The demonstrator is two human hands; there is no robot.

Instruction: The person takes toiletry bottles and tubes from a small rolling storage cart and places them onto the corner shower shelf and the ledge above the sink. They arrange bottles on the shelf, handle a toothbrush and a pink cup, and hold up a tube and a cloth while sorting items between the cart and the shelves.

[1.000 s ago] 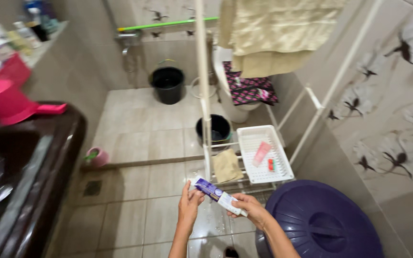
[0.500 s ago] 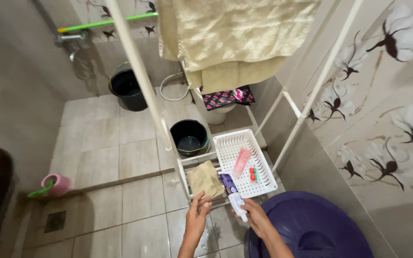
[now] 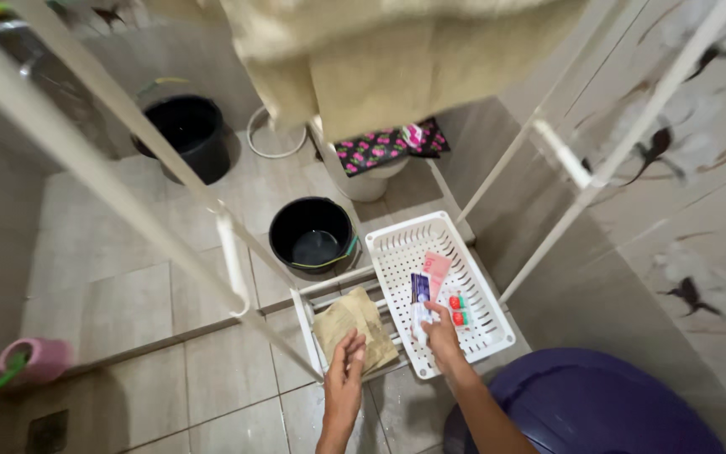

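Head view, looking down: the right hand (image 3: 441, 329) pinches a slim purple-and-white tube (image 3: 419, 304) over the white slotted plastic basket (image 3: 481, 336), likely lowering it beside a pink packet (image 3: 437, 267). The left hand (image 3: 344, 370), fingers loosely together, rests on a crumpled tan cloth (image 3: 348, 318) on the white wire rack shelf (image 3: 302, 308).

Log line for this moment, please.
right hand: holds tube over white basket | left hand: on tan cloth

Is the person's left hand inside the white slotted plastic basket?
No: the left hand rests on the tan folded cloth beside the white slotted plastic basket.
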